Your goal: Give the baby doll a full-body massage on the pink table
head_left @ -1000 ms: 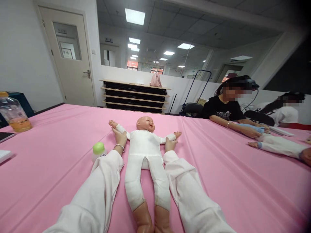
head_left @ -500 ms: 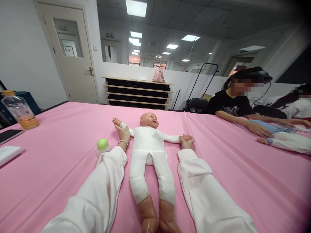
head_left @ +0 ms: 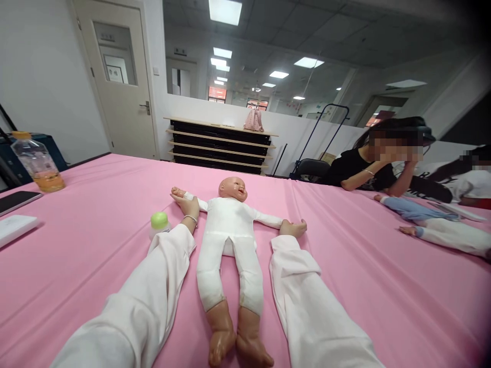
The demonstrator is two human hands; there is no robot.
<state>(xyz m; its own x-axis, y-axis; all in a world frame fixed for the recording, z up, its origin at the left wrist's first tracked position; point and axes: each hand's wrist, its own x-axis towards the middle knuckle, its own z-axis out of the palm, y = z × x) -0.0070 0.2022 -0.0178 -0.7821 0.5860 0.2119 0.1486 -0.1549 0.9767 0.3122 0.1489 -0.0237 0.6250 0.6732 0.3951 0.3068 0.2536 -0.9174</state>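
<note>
A baby doll (head_left: 230,220) in a white suit lies on its back with its arms spread wide and its feet toward me. My left hand (head_left: 187,206) is closed round the doll's hand and wrist on the left side. On the right side, my right hand (head_left: 292,228) grips the doll's other hand, which is mostly hidden by my fingers. Just left of my left wrist stands a small jar with a green lid (head_left: 159,221).
Pink cloth (head_left: 115,204) covers the table. At the left are a bottle (head_left: 40,166), a dark phone (head_left: 17,202) and a white box (head_left: 15,229). Across at the right, a person in black (head_left: 355,171) sits by another doll (head_left: 452,237).
The view has shifted slightly, showing more of the doll's feet. My hands stay at the doll's hands. The person at the right has raised both hands from the other doll to their face.
</note>
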